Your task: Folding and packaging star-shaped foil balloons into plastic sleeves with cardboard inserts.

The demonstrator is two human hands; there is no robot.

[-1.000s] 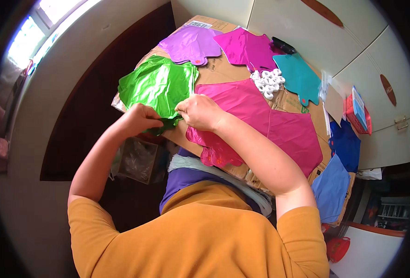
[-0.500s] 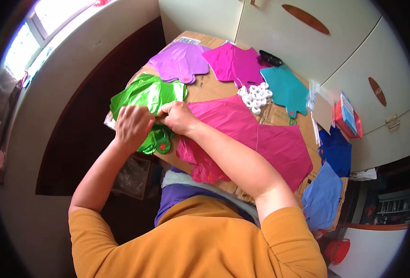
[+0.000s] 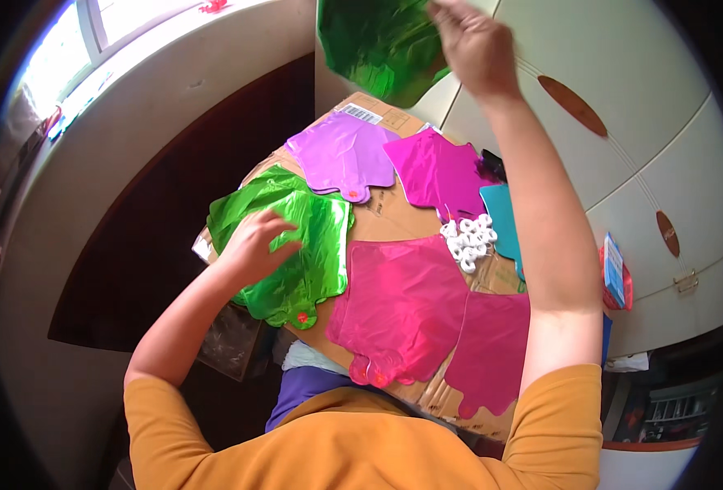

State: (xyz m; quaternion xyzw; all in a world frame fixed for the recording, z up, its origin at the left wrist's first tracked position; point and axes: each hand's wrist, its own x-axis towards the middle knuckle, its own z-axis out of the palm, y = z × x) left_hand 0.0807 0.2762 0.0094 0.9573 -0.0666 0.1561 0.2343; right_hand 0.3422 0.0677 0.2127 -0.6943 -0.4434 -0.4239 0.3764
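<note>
High at the top of the head view, my right hand [image 3: 477,51] pinches a flat, shiny green foil balloon [image 3: 382,53] by its right edge, well above the table. My left hand [image 3: 259,245] hovers over or rests on a stack of green foil balloons [image 3: 316,253]; its fingers are apart and I see nothing in them. Each stack has a small rounded tab with a red spot. Dark pink foil balloons [image 3: 406,306] lie right of the green stack, with a second pink pile [image 3: 492,347] beside them.
Lilac [image 3: 341,155] and magenta balloons [image 3: 439,167] lie at the back of the cardboard-covered table [image 3: 378,214]. White ring-shaped spools [image 3: 469,243] sit near a teal balloon [image 3: 503,224], partly behind my right forearm. Pale cabinets [image 3: 631,90] stand behind; a dark panel [image 3: 190,204] is at left.
My right hand has lifted one green balloon off the stack, up and to the right. My left hand has let go and opened. The view has shifted, and the green stack lies flatter.
</note>
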